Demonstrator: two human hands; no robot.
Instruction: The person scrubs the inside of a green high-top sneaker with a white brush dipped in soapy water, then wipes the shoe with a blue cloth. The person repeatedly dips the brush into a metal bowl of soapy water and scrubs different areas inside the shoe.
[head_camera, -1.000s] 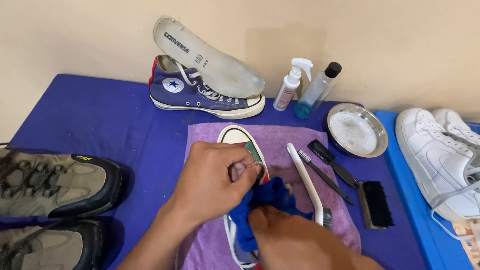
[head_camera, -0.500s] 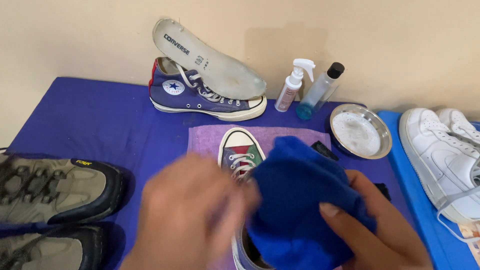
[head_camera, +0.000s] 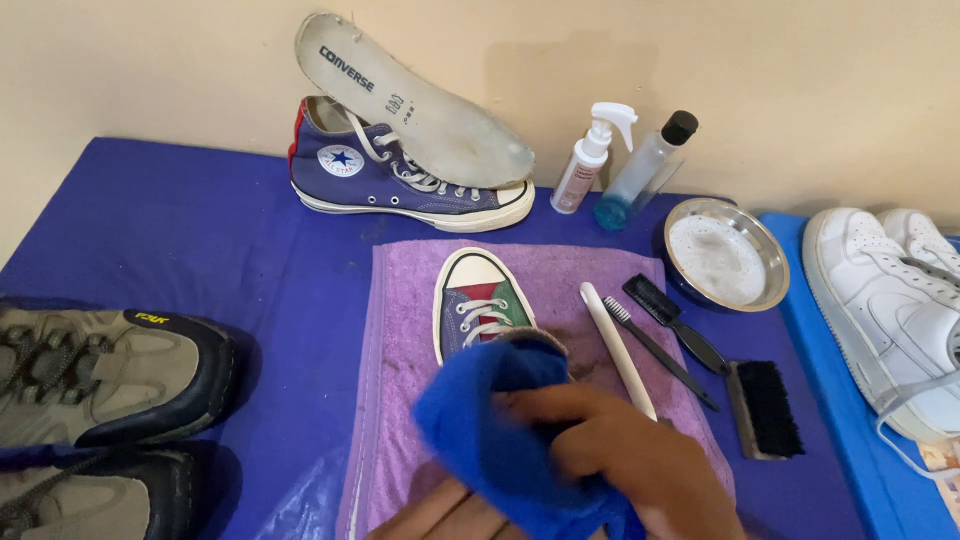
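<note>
A blue high-top sneaker (head_camera: 482, 308) with a white toe cap and a red and green tongue lies on a purple towel (head_camera: 400, 330), toe pointing away from me. A blue cloth (head_camera: 500, 430) covers its rear half. My right hand (head_camera: 630, 460) grips the cloth from the right, fingers pressed into it. My left hand (head_camera: 425, 515) shows only partly at the bottom edge, under the cloth, touching it.
The matching blue sneaker (head_camera: 400, 180) stands at the back with a white insole (head_camera: 410, 95) leaning on it. Beside it stand a spray bottle (head_camera: 590, 160) and a clear bottle (head_camera: 645, 160), then a metal bowl (head_camera: 725, 255) of foam. Brushes (head_camera: 690, 350) lie right of the towel; white sneakers (head_camera: 890, 300) right, hiking shoes (head_camera: 100, 370) left.
Both hands have dropped lower and nearer to me with the blue cloth. The left hand has slid under the cloth toward the bottom edge. The sneaker's toe is more exposed.
</note>
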